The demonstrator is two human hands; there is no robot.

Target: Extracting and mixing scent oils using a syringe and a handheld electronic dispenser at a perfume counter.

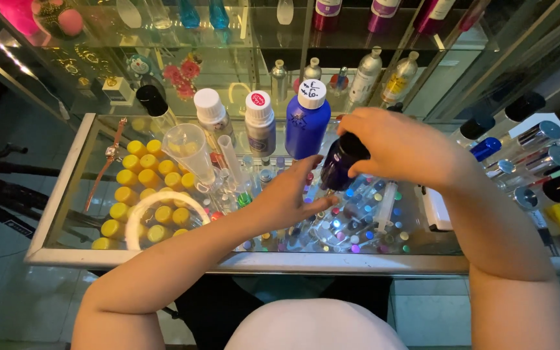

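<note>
I am watching the right hand gripping the top of a small dark purple glass bottle, fingers curled over its cap. The left hand is lying spread just beside the bottle's base, on the glass counter. Just beyond both hands, a tall blue plastic bottle with a white cap is standing upright.

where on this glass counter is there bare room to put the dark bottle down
Barest patch: the glass top at its left edge, between the wristwatch and the metal rim. A smaller gap lies beside the white box. The back row around the blue bottle and the measuring cup is crowded.
</note>
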